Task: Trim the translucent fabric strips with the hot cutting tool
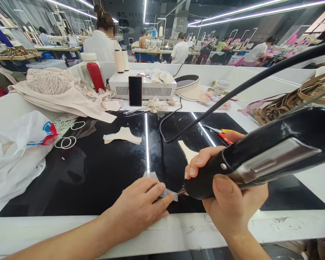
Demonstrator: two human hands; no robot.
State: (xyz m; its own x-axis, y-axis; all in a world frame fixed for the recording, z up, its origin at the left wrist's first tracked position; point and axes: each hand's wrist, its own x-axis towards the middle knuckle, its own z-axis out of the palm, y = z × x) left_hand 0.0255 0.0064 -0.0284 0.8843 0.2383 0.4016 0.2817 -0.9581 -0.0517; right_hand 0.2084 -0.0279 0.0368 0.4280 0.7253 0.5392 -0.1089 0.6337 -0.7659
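My right hand [233, 202] is wrapped round a thick black corded handheld tool [260, 151] with a metal lever along its side. Its thin metal tip [181, 191] meets the right end of a small translucent grey piece [173, 195] on the black mat; whether they touch, I cannot tell. Fingers stretched out, my left hand [141, 202] lies flat over that piece and covers most of it. A cream fabric cutout [122, 136] lies farther back on the mat. Another cream cutout [188, 152] is partly hidden behind my right hand.
The black mat [111, 173] covers the white table. A black cable [206, 117] arches across the right side. Red-and-yellow-handled pliers [222, 134], a phone [135, 91], a white vented box [151, 92], beige bras [56, 94] and a plastic bag [18, 159] lie around. People sit behind.
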